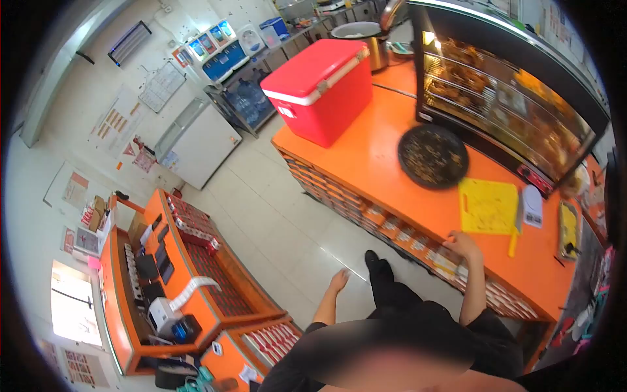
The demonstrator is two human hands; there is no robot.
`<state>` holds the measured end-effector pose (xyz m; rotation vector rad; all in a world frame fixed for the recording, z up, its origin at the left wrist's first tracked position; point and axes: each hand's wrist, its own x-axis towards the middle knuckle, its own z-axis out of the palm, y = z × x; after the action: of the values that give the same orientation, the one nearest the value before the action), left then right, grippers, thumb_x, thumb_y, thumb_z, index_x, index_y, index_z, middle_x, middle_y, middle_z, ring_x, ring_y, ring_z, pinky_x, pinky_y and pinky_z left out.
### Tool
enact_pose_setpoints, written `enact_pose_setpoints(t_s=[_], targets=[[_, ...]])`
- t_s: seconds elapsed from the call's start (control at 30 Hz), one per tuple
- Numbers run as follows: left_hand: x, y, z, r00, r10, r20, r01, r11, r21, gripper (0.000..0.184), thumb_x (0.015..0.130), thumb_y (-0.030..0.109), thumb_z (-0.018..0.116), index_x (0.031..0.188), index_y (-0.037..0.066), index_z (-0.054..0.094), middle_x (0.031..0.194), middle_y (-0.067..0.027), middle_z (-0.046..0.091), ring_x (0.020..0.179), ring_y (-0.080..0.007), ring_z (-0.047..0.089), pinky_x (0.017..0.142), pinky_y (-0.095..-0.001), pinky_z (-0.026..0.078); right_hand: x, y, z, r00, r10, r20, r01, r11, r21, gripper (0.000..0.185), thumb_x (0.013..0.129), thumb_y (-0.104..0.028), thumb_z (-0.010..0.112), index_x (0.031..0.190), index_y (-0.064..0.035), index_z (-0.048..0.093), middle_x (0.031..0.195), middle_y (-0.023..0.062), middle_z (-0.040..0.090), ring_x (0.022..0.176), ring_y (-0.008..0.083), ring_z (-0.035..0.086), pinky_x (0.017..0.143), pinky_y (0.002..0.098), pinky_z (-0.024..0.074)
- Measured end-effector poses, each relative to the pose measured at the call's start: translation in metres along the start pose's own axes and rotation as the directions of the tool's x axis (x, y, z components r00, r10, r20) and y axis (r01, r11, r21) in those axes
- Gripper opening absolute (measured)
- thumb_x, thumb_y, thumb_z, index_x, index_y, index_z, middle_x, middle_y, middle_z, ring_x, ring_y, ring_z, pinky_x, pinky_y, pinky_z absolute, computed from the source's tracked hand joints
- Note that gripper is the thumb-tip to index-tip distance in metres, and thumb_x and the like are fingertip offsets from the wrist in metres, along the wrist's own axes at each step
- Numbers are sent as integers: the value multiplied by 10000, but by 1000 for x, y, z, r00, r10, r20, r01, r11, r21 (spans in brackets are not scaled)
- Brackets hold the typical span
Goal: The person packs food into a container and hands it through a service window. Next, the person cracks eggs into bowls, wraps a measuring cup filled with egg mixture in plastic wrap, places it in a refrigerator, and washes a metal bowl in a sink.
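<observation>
My left hand hangs above the tiled floor beside my leg, with loose fingers and nothing visible in it. My right hand is at the front edge of the orange counter, its fingers slightly bent and apart, holding nothing. Just beyond that hand lies a stained yellow cutting board. A knife with a yellow handle lies along the board's right side. Next to it is a white kitchen scale. A round black pan with brown bits in it sits behind the board.
A glass display warmer with browned food stands at the counter's back. A red cooler box occupies the far left end, near a large pot. A metal tray is at right. Across the aisle stands an orange cashier desk.
</observation>
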<state>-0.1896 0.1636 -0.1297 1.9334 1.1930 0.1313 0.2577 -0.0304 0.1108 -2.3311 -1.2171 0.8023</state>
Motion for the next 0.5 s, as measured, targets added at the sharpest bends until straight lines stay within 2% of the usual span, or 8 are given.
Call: enact_pose_setpoints(t_s=[0.03, 0.07, 0.13, 0.2, 0.3, 0.37, 0.47, 0.5], targets=[[17, -58, 0, 995, 7, -95, 11, 981, 193, 399, 910, 291, 486, 1236, 65, 536, 1174, -172, 600, 1126, -354, 540, 962, -418, 424, 50, -28, 8, 994, -42, 98, 37, 998, 47, 378, 800, -307, 675, 1065, -43, 616, 965, 184, 663, 916, 314, 640, 772, 399, 502], [18, -78, -2, 928, -331, -170, 371, 859, 352, 407, 883, 291, 514, 1231, 83, 557, 1216, -158, 581, 1162, -333, 523, 988, -413, 406, 103, -57, 14, 978, -92, 188, 76, 993, 92, 372, 800, -313, 674, 1054, -46, 622, 960, 177, 665, 910, 310, 641, 770, 401, 502], [23, -126, -36, 713, -694, 98, 624, 691, 365, 394, 856, 289, 544, 1198, 98, 591, 1222, -150, 578, 1164, -307, 527, 982, -404, 417, 189, -122, 61, 964, -104, 244, 117, 993, -37, 347, 804, -348, 650, 995, -58, 652, 964, 180, 665, 912, 329, 638, 790, 416, 499], [30, -135, -85, 704, -690, 169, 678, 723, 130, 385, 857, 288, 542, 1184, 93, 597, 1203, -150, 586, 1148, -303, 534, 972, -407, 418, 267, -193, 118, 954, -78, 289, 172, 933, -316, 362, 813, -384, 623, 992, -72, 657, 962, 170, 665, 905, 335, 633, 791, 425, 495], [66, -159, -177, 713, -692, 110, 701, 704, -119, 372, 857, 287, 541, 1164, 86, 607, 1174, -150, 597, 1124, -298, 543, 956, -411, 420, 388, -290, 205, 727, -376, 574, 591, 768, -246, 378, 821, -412, 601, 985, -77, 660, 958, 163, 664, 903, 336, 630, 794, 440, 489], [92, -178, -227, 708, -704, 58, 694, 679, -238, 365, 857, 287, 540, 1150, 82, 613, 1155, -150, 605, 1108, -294, 549, 946, -414, 421, 451, -363, 258, 630, -508, 588, 656, 753, -52, 354, 826, -393, 602, 990, -85, 657, 961, 162, 663, 921, 333, 626, 801, 453, 485], [141, -215, -291, 704, -710, 19, 667, 652, -361, 354, 857, 286, 538, 1129, 75, 622, 1126, -149, 617, 1084, -289, 559, 930, -418, 423, 514, -476, 279, 651, -527, 547, 608, 793, 39, 351, 819, -372, 614, 1003, -74, 649, 942, 182, 662, 923, 347, 623, 805, 455, 486], [161, -231, -312, 707, -707, 17, 658, 648, -383, 351, 857, 285, 537, 1122, 73, 625, 1116, -149, 621, 1076, -287, 562, 925, -419, 424, 538, -503, 292, 779, -533, 331, 599, 788, -143, 352, 812, -352, 619, 1007, -59, 644, 947, 190, 645, 925, 351, 611, 806, 448, 486]])
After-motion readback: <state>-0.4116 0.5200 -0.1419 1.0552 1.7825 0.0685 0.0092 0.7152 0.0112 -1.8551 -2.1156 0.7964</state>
